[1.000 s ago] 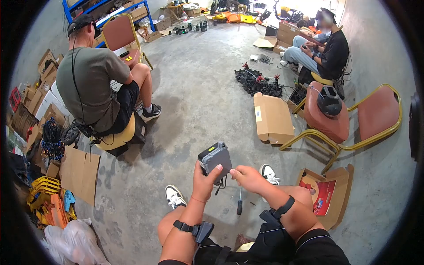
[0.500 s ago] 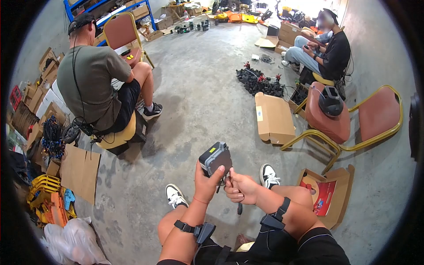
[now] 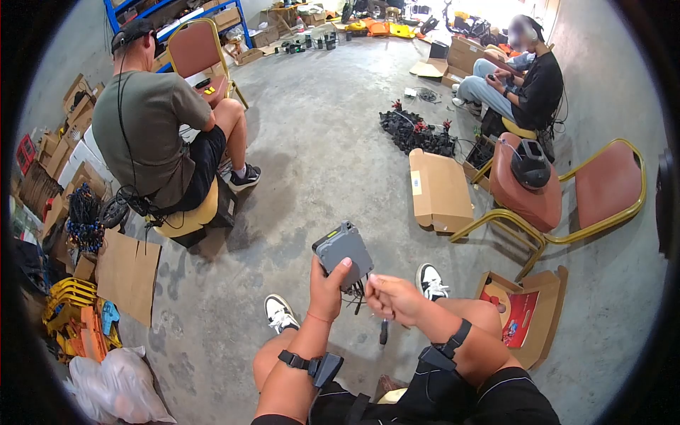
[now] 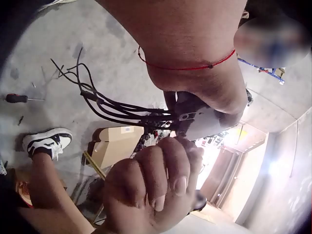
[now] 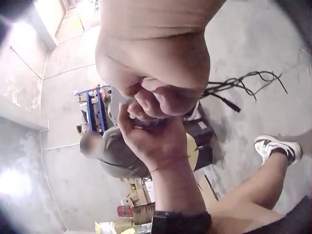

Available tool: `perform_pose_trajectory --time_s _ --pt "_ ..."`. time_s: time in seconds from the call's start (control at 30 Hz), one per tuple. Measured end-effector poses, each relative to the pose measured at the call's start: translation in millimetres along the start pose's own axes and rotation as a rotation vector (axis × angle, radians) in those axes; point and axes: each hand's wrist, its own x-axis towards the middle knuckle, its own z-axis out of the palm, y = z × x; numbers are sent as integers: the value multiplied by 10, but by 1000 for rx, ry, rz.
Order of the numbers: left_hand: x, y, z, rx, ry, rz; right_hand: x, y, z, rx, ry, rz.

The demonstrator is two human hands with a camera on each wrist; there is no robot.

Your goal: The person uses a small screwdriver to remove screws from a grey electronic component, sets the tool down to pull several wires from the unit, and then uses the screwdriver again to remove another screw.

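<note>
My left hand (image 3: 327,290) grips a flat grey box (image 3: 345,251) from its left side, thumb across the broad grey face. Several black cables (image 4: 119,113) hang from the lower end of the box, their loose ends spread over the floor in the left wrist view. At the box's lower right corner is my right hand (image 3: 397,299), its fingers curled. Thumb and forefinger pinch a thin dark piece (image 3: 367,279) there; I cannot tell what it is. In the right wrist view the left hand and the curled right fingers mostly hide the box.
A screwdriver (image 3: 384,331) lies on the floor between my shoes. An open carton (image 3: 542,319) stands by my right knee, with a brown chair (image 3: 524,177) beyond. One person (image 3: 152,127) sits at left, another (image 3: 531,85) far right. Clutter lines the left wall.
The box has tilted, its grey face turned more toward the head view, and shifted slightly left. My right hand rolled over at the box's corner, then partly back, and sits slightly lower.
</note>
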Motion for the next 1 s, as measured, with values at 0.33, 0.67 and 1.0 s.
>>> perform_pose_trajectory --time_s 0.33,0.67,1.0 --pt "-38 51 67 209 -175 -258 -62 -239 -95 -1161 732 -804" --pt "-14 -45 54 322 -199 -233 -77 -236 -36 -1605 887 -984" --pt "-1 -38 37 284 -129 -265 5 -120 -17 -1815 825 -948"
